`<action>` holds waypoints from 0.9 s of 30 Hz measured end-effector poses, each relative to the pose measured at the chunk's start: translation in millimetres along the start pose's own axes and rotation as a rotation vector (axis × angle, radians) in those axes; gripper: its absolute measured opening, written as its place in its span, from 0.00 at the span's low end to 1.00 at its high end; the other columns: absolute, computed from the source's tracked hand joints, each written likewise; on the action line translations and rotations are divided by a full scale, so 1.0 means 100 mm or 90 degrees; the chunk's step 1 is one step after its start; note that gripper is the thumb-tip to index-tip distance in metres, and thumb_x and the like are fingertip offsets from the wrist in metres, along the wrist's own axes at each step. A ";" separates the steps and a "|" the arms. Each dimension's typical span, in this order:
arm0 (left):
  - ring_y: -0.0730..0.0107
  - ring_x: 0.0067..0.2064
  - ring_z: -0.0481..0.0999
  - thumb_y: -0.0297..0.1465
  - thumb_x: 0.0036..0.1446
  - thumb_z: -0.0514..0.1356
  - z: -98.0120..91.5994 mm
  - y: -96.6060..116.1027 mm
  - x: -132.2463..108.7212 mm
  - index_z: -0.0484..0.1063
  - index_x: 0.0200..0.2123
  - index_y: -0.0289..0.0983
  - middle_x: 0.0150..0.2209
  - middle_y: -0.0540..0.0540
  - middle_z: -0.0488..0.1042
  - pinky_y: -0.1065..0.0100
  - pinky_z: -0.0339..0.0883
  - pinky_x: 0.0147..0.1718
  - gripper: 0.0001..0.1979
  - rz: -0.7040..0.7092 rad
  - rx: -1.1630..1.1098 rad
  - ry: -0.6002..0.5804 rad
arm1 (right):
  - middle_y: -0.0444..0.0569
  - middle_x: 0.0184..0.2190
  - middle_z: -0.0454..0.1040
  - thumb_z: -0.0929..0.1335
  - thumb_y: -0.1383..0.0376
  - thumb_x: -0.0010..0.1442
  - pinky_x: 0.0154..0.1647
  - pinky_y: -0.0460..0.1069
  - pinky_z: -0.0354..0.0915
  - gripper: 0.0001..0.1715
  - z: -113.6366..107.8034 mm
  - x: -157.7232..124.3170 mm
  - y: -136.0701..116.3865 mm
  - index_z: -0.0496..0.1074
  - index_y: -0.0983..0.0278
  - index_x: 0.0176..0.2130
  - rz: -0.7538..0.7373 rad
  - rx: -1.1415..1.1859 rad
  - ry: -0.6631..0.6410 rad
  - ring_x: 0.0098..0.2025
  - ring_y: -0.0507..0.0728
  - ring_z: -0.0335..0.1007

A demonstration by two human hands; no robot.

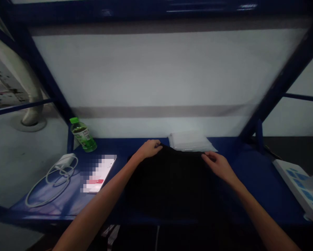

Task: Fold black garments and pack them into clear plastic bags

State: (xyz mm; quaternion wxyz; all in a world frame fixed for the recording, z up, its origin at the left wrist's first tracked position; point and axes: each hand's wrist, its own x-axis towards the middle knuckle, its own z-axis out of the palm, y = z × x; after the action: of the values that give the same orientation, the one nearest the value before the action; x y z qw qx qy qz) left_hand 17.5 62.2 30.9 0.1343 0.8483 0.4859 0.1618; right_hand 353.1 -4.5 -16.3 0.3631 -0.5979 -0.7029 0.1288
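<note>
The black cloth garment lies centred on the blue shelf — soft, limp, light, best taken by its far edge. The left hand curls its fingers over that edge; the right hand rests half-open on it. Clear plastic bags sit at twelve o'clock, a green-capped bottle at ten.

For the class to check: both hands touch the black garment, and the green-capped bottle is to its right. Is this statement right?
No: the green-capped bottle is to the left of the black garment, not its right, as the head view shows. The left hand and right hand do touch the garment.
</note>
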 end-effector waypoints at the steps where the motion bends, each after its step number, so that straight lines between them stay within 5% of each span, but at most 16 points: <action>1: 0.63 0.38 0.77 0.37 0.65 0.53 0.02 -0.01 0.02 0.74 0.39 0.38 0.39 0.43 0.78 0.67 0.66 0.34 0.13 -0.019 0.009 0.001 | 0.46 0.26 0.76 0.61 0.49 0.62 0.30 0.50 0.65 0.22 0.02 0.06 0.00 0.73 0.61 0.32 0.011 -0.018 0.000 0.29 0.58 0.72; 5: 0.61 0.37 0.77 0.37 0.62 0.56 0.15 -0.07 0.11 0.75 0.35 0.37 0.35 0.42 0.78 0.67 0.66 0.33 0.12 -0.099 0.049 0.000 | 0.46 0.22 0.74 0.63 0.51 0.59 0.27 0.50 0.59 0.20 0.12 0.21 0.03 0.70 0.60 0.25 0.032 -0.089 -0.001 0.25 0.57 0.70; 11: 0.56 0.39 0.78 0.40 0.63 0.56 0.30 -0.10 0.06 0.74 0.41 0.37 0.37 0.40 0.79 0.64 0.68 0.36 0.14 -0.150 0.072 0.028 | 0.45 0.19 0.71 0.64 0.51 0.60 0.25 0.49 0.55 0.18 0.22 0.19 0.14 0.67 0.59 0.25 0.033 -0.157 -0.023 0.23 0.57 0.69; 16: 0.58 0.42 0.77 0.36 0.67 0.52 0.15 0.05 -0.16 0.71 0.49 0.37 0.42 0.40 0.78 0.62 0.68 0.40 0.14 -0.107 0.067 0.083 | 0.50 0.29 0.75 0.63 0.51 0.61 0.29 0.52 0.61 0.17 0.16 0.18 0.05 0.70 0.61 0.37 0.006 -0.202 0.028 0.30 0.61 0.72; 20: 0.60 0.48 0.75 0.35 0.69 0.48 0.01 0.23 -0.47 0.73 0.47 0.40 0.47 0.43 0.77 0.61 0.66 0.47 0.14 0.007 0.057 0.103 | 0.56 0.40 0.77 0.62 0.54 0.64 0.46 0.58 0.66 0.17 0.15 0.07 -0.28 0.72 0.62 0.43 -0.117 -0.174 0.125 0.45 0.65 0.73; 24: 0.60 0.53 0.73 0.36 0.71 0.46 0.04 0.27 -0.81 0.73 0.52 0.41 0.51 0.45 0.76 0.57 0.63 0.54 0.17 0.081 0.043 0.063 | 0.53 0.49 0.77 0.62 0.52 0.67 0.53 0.57 0.68 0.21 0.26 -0.27 -0.58 0.72 0.61 0.51 -0.128 -0.043 -0.029 0.51 0.62 0.73; 27: 0.54 0.65 0.62 0.40 0.71 0.47 0.14 0.23 -1.00 0.67 0.60 0.44 0.62 0.45 0.68 0.48 0.51 0.63 0.20 0.064 0.064 0.014 | 0.52 0.63 0.66 0.62 0.47 0.66 0.64 0.61 0.60 0.31 0.34 -0.51 -0.65 0.65 0.58 0.62 -0.122 -0.051 -0.171 0.65 0.64 0.60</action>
State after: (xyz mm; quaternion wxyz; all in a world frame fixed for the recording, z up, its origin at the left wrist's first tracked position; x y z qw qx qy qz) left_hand -6.3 -37.0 12.6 0.0779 0.8754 0.4519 0.1526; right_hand 282.9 -60.4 -18.7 0.2523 -0.5201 -0.8032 0.1439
